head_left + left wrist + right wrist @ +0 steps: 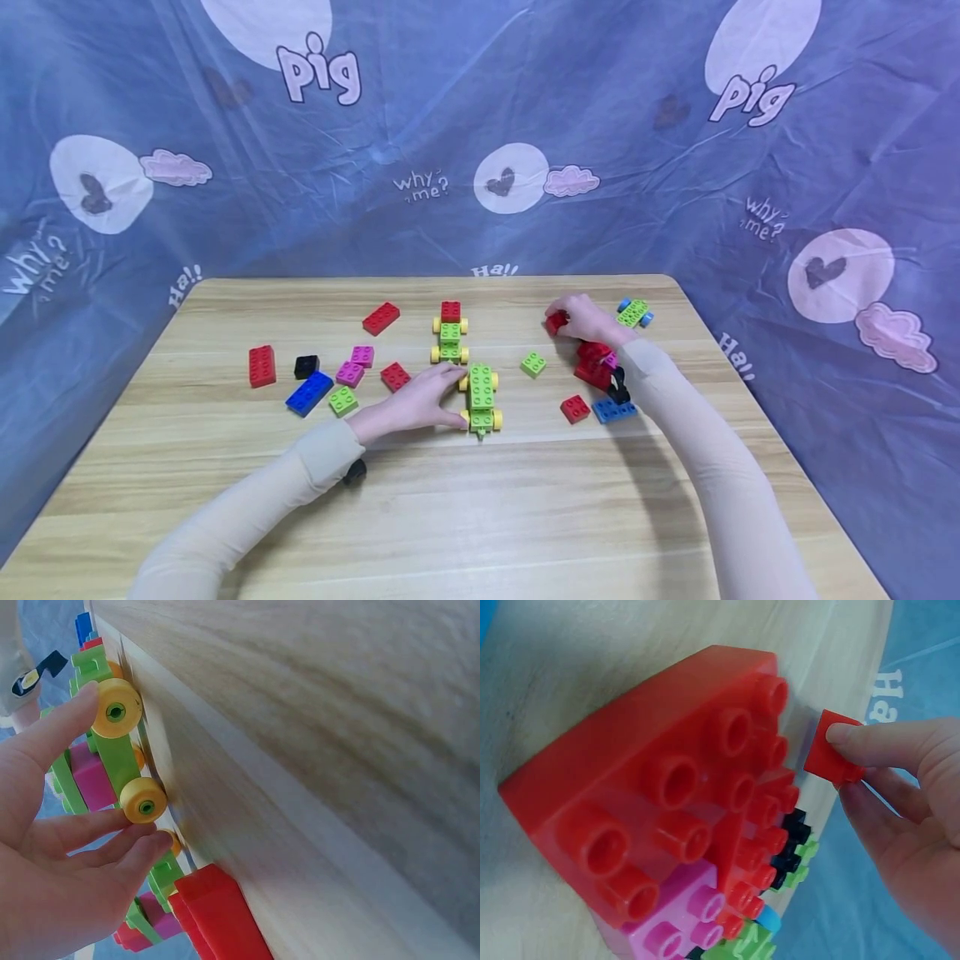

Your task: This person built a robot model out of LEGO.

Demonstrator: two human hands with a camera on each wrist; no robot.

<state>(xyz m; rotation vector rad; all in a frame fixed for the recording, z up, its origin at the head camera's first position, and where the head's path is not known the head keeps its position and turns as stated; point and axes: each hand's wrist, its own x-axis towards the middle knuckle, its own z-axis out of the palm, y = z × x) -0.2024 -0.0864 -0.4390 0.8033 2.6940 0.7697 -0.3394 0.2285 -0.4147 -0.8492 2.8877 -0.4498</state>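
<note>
My left hand holds a green toy car with yellow wheels from its left side. In the left wrist view, its thumb lies on one yellow wheel and fingers are at the other. A magenta brick sits between the car's green parts. A second green car with a red brick on top stands just beyond. Over at the right, my right hand pinches a small red brick between thumb and fingers. Beside that hand lies a pile of larger red bricks.
To the left are a blue brick, a black brick, magenta bricks and several red ones. A lime brick lies between the hands. At the right are a flat blue brick and a green wheeled base.
</note>
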